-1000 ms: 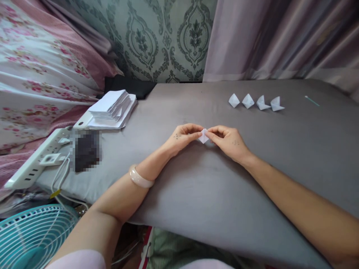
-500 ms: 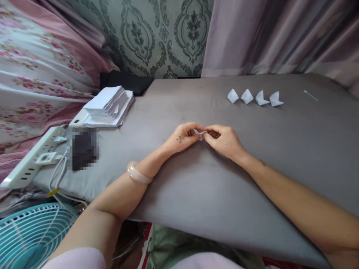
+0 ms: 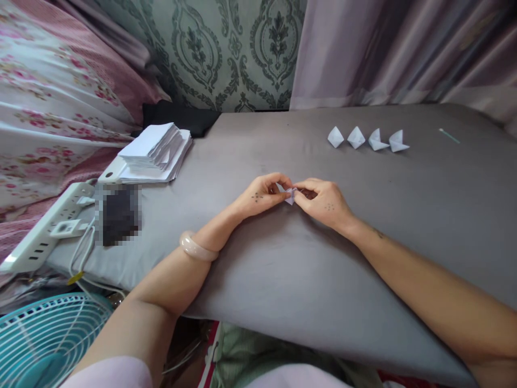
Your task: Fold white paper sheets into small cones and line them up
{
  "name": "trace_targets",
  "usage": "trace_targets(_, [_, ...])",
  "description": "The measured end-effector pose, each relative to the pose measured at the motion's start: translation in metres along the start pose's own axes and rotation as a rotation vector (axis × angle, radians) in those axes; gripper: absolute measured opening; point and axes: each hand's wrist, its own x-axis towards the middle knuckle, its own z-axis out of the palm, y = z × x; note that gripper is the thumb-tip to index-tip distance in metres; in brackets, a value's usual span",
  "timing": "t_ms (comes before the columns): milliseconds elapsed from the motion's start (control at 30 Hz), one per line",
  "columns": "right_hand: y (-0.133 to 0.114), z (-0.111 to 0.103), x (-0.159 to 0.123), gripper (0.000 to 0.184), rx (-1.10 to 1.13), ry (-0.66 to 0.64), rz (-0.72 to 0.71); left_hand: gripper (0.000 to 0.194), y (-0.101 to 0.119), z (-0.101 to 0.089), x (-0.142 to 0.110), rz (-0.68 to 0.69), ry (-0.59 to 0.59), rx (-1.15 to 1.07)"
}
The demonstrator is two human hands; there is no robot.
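The grey cloth-covered worktop (image 3: pixel 283 280) carries a stack of white paper (image 3: pixel 147 146) at its left. Near the middle, the left hand (image 3: pixel 264 195) and right hand (image 3: pixel 325 200) meet, each grip closed to a fingertip pinch. Beyond, to the right, four folded pieces (image 3: pixel 356 138) sit in a row. Smallest is the folded paper (image 3: pixel 290 197) — held directly between both hands, neither nearer, one corner pointing down toward the near side. Fingers cover its upper edges; its long axis and inner folds are hard to make out.
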Motion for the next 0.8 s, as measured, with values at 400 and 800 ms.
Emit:
trace_targets(400, [0.002,-0.005,0.003,0.023,0.025,-0.05,0.09,0.02,-0.006,-0.011,0.001,0.025,-0.056,0.115])
trace_targets(800, [0.014,-0.017,0.003,0.031,-0.134,-0.192,-0.198,0.013,-0.003,-0.011,-0.005,0.263,-0.115,0.39])
